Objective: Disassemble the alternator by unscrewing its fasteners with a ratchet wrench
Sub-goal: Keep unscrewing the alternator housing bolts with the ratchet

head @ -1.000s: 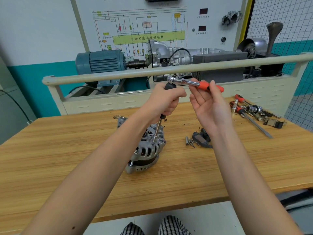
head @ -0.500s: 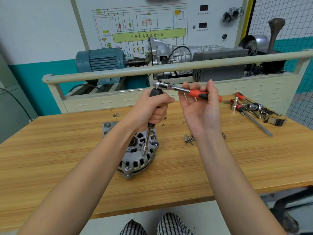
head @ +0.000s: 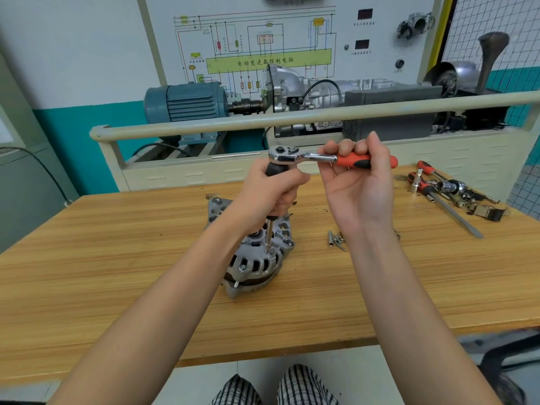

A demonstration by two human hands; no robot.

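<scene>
Wooden workbench fills the head view, w/ a training rig behind it: blue motor, gearbox, wiring-diagram board. We take the alternator as our landmark; it sits on the bench near centre, tilted, vented housing toward us. Directly above it our left hand is clenched round the black handle of a driver extension, whose steel shaft runs down onto a fastener on the alternator's top face. At the handle's top sits the head of the ratchet wrench, lying roughly level; up & right of the alternator our right hand grasps its red grip, fingers curled over it, palm facing us. Just right of the alternator lie loose bolts; farther right, well apart, screwdrivers & sockets.
</scene>
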